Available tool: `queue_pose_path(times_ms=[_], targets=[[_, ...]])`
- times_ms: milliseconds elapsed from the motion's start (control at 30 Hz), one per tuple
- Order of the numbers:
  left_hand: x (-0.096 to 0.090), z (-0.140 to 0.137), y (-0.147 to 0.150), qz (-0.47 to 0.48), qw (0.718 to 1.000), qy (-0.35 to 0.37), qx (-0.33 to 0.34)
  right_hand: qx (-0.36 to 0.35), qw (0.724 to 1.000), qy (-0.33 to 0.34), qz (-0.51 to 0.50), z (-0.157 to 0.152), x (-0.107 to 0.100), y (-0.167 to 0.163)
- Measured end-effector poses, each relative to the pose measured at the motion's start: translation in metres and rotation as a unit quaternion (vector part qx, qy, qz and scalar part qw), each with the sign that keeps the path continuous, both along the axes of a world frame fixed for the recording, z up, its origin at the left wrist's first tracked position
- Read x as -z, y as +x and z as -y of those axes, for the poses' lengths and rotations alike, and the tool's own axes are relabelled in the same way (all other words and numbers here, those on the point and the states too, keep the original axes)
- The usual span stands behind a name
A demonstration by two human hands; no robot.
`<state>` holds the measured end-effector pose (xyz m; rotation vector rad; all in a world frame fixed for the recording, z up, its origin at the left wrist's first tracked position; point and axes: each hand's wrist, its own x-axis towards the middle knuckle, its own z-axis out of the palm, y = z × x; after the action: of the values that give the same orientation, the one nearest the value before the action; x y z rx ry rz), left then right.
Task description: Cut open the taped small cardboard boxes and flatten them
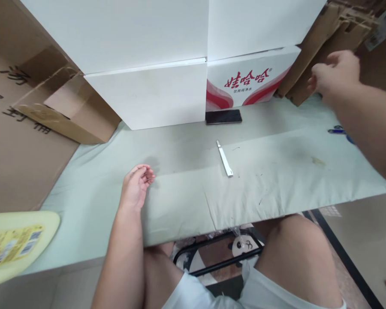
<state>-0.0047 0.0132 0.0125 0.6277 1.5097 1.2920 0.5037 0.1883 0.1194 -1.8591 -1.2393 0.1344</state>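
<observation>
My left hand (pixel 137 184) rests at the left of the cloth-covered table (pixel 180 189), its fingers loosely curled, with nothing visible in them. Up at the far right, my right hand (pixel 337 74) is raised above the table beside brown cardboard pieces (pixel 312 56). Its fingers bend downward and I see no object in them. Between the hands lies a slim white-handled tool (pixel 225 160) with a short metal tip, like a small craft knife. A dark phone (pixel 223 116) lies flat behind it, against a white box with red lettering (pixel 247 81).
White boxes (pixel 148 98) are stacked along the back. Brown cartons (pixel 93 116) stand at the left. A pale yellow container with a label (pixel 48 227) is at the near left corner. A blue item (pixel 337 130) lies partly behind my right forearm. Small dark scraps dot the cloth.
</observation>
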Motion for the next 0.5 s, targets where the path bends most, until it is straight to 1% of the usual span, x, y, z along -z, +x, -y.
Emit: queue_pose_path(times_ms=[33, 67, 100, 133, 167, 200, 233, 267, 367, 433, 500], targets=[[0.0, 0.0, 0.001, 0.003, 1.0, 0.0, -0.002, 0.007, 0.999, -0.033, 0.003, 0.009, 0.004, -0.011], [-0.001, 0.001, 0.003, 0.006, 1.0, 0.0, -0.004, 0.002, 0.996, -0.089, 0.029, 0.021, 0.008, -0.025], [-0.001, 0.002, 0.004, 0.009, 1.0, 0.0, -0.007, -0.031, 0.987, -0.141, 0.076, 0.034, 0.013, -0.041], [-0.002, 0.003, 0.006, 0.012, 1.0, 0.001, -0.009, -0.111, 0.967, -0.192, 0.128, 0.048, 0.019, -0.058], [-0.002, 0.004, 0.008, 0.016, 1.0, 0.003, -0.011, -0.208, 0.93, -0.243, 0.179, 0.061, 0.025, -0.077], [-0.003, 0.006, 0.01, 0.02, 1.0, 0.006, -0.012, -0.291, 0.886, -0.28, 0.229, 0.073, 0.032, -0.098], [-0.003, 0.007, 0.011, 0.024, 1.0, 0.009, -0.014, -0.339, 0.859, -0.295, 0.245, 0.084, 0.039, -0.118], [-0.004, 0.009, 0.012, 0.03, 0.999, 0.013, -0.014, -0.378, 0.839, -0.3, 0.253, 0.093, 0.046, -0.14], [-0.007, 0.013, 0.009, 0.048, 0.998, 0.03, -0.02, -0.473, 0.79, -0.284, 0.265, 0.108, 0.06, -0.207], [-0.009, 0.016, 0.004, 0.063, 0.996, 0.045, -0.035, -0.521, 0.766, -0.262, 0.272, 0.111, 0.061, -0.252], [-0.012, 0.018, -0.003, 0.077, 0.994, 0.06, -0.054, -0.547, 0.752, -0.24, 0.278, 0.108, 0.057, -0.295]])
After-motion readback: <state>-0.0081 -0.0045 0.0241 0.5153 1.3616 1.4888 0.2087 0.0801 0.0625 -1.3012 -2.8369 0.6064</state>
